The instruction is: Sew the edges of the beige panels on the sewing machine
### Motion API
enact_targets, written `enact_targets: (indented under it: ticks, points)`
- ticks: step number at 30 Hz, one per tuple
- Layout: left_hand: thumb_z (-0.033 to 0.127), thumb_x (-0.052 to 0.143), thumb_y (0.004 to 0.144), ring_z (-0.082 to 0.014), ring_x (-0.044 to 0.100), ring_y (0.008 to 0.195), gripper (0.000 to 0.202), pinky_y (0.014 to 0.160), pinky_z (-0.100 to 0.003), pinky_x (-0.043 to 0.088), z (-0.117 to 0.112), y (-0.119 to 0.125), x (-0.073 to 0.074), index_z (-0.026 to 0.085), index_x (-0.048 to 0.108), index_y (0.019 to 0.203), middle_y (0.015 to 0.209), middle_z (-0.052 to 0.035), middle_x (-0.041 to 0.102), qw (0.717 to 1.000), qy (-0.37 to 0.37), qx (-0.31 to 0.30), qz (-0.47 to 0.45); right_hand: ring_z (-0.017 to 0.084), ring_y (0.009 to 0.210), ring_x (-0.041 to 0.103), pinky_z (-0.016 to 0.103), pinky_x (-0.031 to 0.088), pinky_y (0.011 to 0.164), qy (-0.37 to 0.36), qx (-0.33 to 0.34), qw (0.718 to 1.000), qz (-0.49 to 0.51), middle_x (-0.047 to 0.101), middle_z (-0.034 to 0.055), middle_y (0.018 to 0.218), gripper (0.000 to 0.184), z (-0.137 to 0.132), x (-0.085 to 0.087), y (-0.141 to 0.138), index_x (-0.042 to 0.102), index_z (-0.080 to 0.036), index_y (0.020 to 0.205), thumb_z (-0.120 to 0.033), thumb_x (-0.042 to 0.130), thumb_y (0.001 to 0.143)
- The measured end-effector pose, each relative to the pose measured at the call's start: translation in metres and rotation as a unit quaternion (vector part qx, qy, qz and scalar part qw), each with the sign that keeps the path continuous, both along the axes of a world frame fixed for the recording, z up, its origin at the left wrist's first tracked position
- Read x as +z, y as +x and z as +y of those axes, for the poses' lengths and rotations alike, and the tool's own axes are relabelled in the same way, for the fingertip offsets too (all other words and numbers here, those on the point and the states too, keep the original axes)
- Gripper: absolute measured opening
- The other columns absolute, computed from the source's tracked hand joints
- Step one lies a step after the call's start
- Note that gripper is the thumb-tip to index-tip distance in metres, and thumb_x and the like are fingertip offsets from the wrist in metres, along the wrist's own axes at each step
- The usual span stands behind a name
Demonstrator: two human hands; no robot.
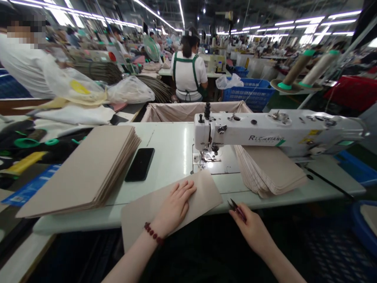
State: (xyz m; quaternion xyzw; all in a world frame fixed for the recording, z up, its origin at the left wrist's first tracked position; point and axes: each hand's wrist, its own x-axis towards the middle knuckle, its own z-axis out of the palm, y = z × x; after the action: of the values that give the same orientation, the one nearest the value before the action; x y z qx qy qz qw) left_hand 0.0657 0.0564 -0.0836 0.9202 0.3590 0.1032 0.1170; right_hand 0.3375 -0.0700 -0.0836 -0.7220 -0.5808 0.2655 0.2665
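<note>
My left hand (176, 202) lies flat, fingers outstretched, on a beige fabric panel (206, 192) at the front edge of the sewing table (167, 137). One end of that panel hangs over the edge toward me. In my right hand (250, 224) is a pair of thread snips (237, 209), blades pointing up and left, just right of the panel's corner. Behind the panel stands a white sewing machine (241, 127), its needle area close to the panel's far corner. A fanned stack of beige panels (271, 165) lies under the machine's arm.
A tall stack of beige panels (85, 161) sits at the left, with a black phone (140, 164) beside it. Thread cones (297, 70) stand at the upper right. Beyond the table are a cloth-lined bin (173, 112), a blue crate (249, 92) and a seated co-worker (188, 67).
</note>
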Motion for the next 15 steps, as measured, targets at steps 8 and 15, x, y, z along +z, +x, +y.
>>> enact_targets:
  ticks: [8,15]
  points:
    - [0.014,0.036,0.095,-0.0197,0.029,0.141,0.048,0.119,-0.045,0.018,0.007,0.017,0.005,0.023,0.041,0.141,0.152,-0.0026,0.034,1.000,0.005,-0.025,0.003,0.016,0.054,0.058,0.025,0.036,0.053,0.001,-0.017,1.000,-0.011,0.057,-0.0026,0.060,0.025,-0.017,-0.027,-0.017,0.047,-0.025,0.078,-0.042,0.041,0.095]
    - [0.015,0.036,0.095,-0.0190,0.029,0.141,0.047,0.119,-0.045,0.017,0.006,0.016,0.006,0.024,0.040,0.142,0.152,-0.0018,0.034,1.000,0.006,-0.023,0.015,0.019,0.057,0.062,0.027,0.034,0.053,0.008,-0.013,0.999,-0.047,0.061,-0.0002,0.065,0.023,-0.006,-0.028,-0.023,0.045,-0.025,0.082,-0.040,0.037,0.097]
